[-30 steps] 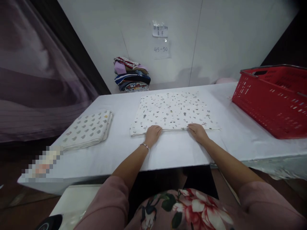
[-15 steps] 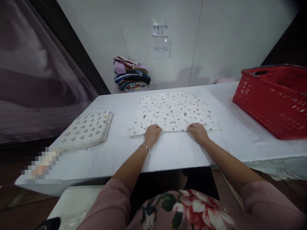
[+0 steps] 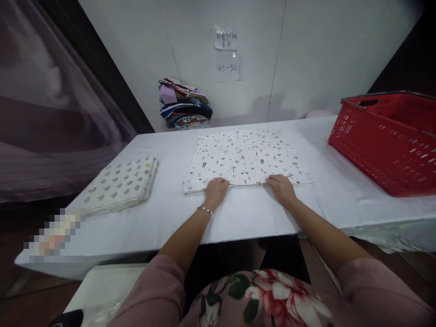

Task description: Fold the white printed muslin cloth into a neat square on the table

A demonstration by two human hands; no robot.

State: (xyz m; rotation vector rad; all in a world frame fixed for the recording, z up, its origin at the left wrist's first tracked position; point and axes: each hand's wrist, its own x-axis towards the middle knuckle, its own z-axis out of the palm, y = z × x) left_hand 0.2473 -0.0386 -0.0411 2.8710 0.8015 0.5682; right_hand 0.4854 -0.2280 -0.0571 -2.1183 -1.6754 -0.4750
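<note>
A white cloth with small dark prints (image 3: pixel 243 154) lies flat, folded, in the middle of the white table (image 3: pixel 238 213). My left hand (image 3: pixel 215 190) rests on the cloth's near edge, fingers curled onto the hem. My right hand (image 3: pixel 281 186) lies on the same edge further right, fingers bent and pinching the fabric. A thin bracelet sits on my left wrist.
A folded white cloth with grey heart-like prints (image 3: pixel 119 185) lies at the table's left. A red plastic basket (image 3: pixel 388 141) stands at the right. A stack of folded colourful fabrics (image 3: pixel 184 105) sits against the back wall, under two paper notes (image 3: pixel 226 54).
Both hands stay on the cloth's near edge, fingers curling slightly tighter. The view has shifted a little; nothing else moved.
</note>
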